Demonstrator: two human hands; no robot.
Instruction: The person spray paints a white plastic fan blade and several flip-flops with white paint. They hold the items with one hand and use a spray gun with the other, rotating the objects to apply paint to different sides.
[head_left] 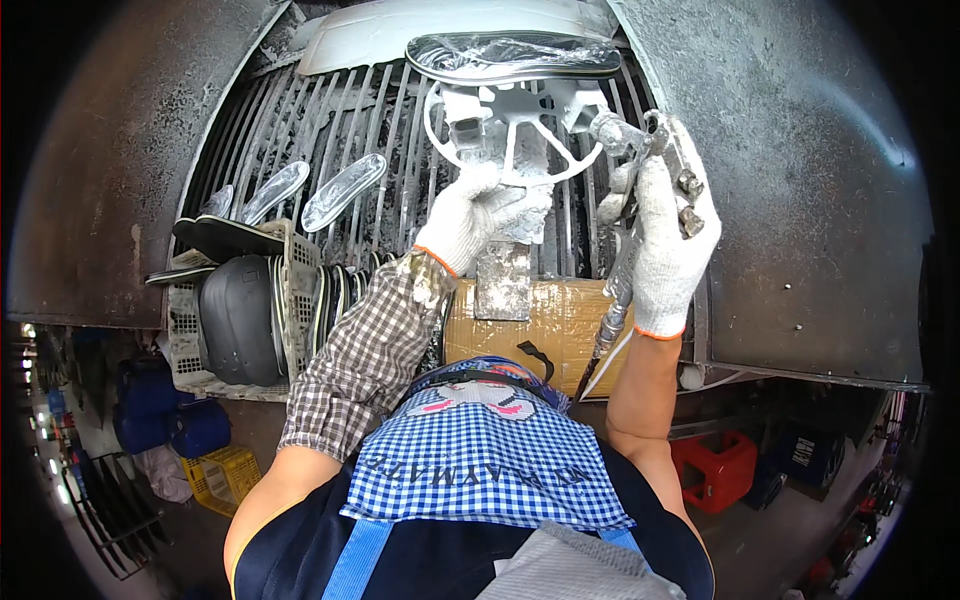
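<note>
My right hand (668, 225), in a white knit glove with an orange cuff, is closed around a metal spray gun (648, 140). The gun is crusted with pale residue, and its nozzle points left. My left hand (465, 215), gloved alike, is at the near rim of a white-coated spoked wheel (511, 150). Its fingers look closed on that rim, though white coating blurs the edges there. A dark shoe sole (515, 57), its middle covered with shiny clear film, lies crosswise at the wheel's far side.
Coated metal slats (400, 130) lie beneath, between brown metal side panels (790, 200). Film-covered soles (343, 192) rest on the slats at left. A pale plastic basket (297, 290) holds several dark soles. A cardboard sheet (560, 325) lies nearest me, and a hose (612, 325) hangs below the gun.
</note>
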